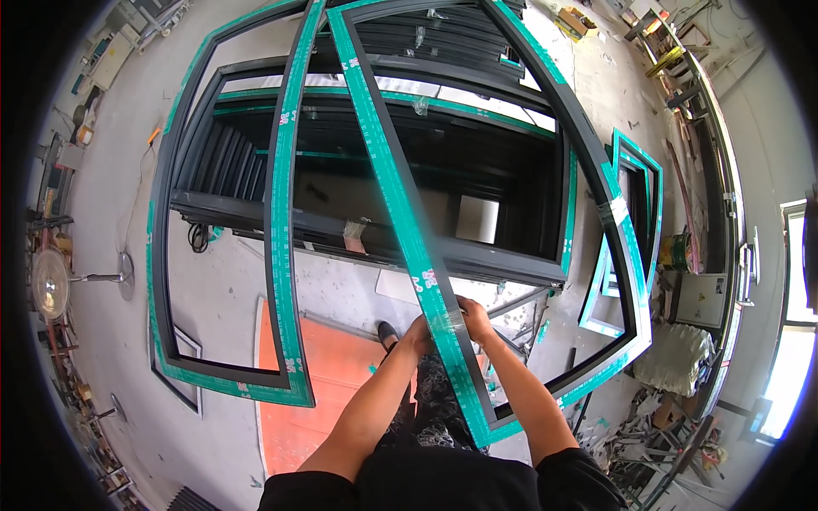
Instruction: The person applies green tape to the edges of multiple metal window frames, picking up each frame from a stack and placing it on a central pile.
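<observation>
A large dark window frame (388, 183) covered in green protective film leans in front of me, its near bar slanting down toward my body. Clear tape (445, 324) is wrapped across that bar, right between my two hands. My left hand (419, 335) is closed at the bar's left edge, its fingers partly hidden behind it. On the other edge my right hand (474, 320) is curled closed against the bar. Whatever either hand grips behind the bar is hidden. A second green-filmed frame (285, 221) stands to the left, meeting the first near the top.
Behind the frames stands a stack of dark frames (409, 230). An orange sheet (319, 366) lies on the floor at my left. Smaller green-edged frames (654, 213) lean at the right, near a pile of offcuts (673, 417). A standing fan (53, 283) is at far left.
</observation>
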### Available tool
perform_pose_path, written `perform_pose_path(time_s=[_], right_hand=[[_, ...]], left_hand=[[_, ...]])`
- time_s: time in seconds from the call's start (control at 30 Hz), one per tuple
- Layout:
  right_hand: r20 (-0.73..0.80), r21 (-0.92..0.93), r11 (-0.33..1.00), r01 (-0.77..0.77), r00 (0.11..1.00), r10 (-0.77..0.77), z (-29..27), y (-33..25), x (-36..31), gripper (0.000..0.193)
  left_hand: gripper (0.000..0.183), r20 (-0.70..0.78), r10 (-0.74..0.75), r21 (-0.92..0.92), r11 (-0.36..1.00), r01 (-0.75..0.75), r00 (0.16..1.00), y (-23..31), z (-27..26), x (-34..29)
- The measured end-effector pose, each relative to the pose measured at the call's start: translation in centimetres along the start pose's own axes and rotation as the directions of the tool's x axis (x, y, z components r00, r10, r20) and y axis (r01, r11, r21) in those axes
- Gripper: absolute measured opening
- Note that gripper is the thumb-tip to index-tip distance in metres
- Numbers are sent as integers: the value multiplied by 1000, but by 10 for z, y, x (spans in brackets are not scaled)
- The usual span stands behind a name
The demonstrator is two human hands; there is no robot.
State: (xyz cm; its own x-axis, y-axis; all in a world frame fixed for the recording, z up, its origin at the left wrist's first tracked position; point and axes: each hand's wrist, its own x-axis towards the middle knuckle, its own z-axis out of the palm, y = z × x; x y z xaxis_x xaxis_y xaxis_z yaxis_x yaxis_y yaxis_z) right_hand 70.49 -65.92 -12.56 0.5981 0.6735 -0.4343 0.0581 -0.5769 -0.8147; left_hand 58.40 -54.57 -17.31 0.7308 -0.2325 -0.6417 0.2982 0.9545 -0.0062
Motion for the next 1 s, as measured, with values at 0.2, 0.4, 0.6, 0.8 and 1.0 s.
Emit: perform_pose_path(time_s=[0.2, 0.4, 0.6, 0.8, 1.0], right_hand=[[-376, -32, 999, -17, 926, 4, -28, -52, -26, 19], [-201, 195, 980, 34, 980, 6, -28, -124, -71, 24], [-187, 230, 972, 35, 982, 9, -6, -147, -80, 42], [56, 840, 514, -174, 970, 237, -46, -121, -92, 44], [-114, 774, 620, -126, 936, 333, -35, -91, -105, 46]], left_hand=[[22, -119, 220, -85, 969, -231, 968, 15, 38, -73], [29, -165, 520, 178, 852, -493, 838, 7, 81, -128], [24, 130, 714, 938, 137, -318, 689, 7, 126, -144], [21, 391, 756, 917, -273, -289, 525, -15, 161, -116], [26, 373, 694, 894, -447, -38, 616, -23, 183, -95]])
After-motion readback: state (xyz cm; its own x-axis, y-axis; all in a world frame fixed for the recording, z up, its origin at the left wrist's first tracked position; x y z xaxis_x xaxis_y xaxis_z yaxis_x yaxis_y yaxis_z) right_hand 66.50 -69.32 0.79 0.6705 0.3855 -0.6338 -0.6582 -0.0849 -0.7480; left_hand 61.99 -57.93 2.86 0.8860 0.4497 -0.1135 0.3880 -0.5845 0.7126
